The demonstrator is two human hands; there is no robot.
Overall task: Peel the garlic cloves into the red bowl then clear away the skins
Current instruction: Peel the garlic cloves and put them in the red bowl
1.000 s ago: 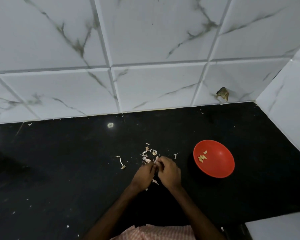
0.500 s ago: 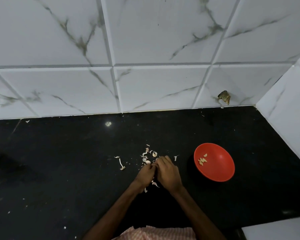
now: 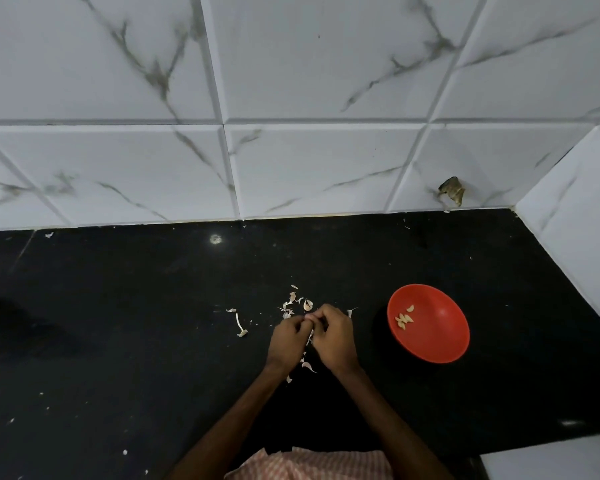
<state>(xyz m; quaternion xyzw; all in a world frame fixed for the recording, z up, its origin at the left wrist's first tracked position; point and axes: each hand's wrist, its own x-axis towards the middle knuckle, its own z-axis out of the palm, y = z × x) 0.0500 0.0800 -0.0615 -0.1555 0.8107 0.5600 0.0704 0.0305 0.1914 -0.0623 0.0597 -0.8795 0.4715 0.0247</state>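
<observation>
Peeling in hand at mid-counter [image 3: 118,323], left hand [image 3: 288,337] and right hand [image 3: 335,336] curled, pinching a mostly hidden garlic clove [image 3: 309,336] over scattered skins [image 3: 293,303]; next, probably, baring it and dropping it into the red bowl [image 3: 437,341] toward the right edge.

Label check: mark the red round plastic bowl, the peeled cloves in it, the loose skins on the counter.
Red round plastic bowl [image 3: 442,341]: head view, bare inner wall.
Peeled pale garlic cloves [image 3: 404,320]: head view, cluster middle.
Papery white garlic skins [image 3: 292,298]: head view, one scrap of the scatter.
</observation>
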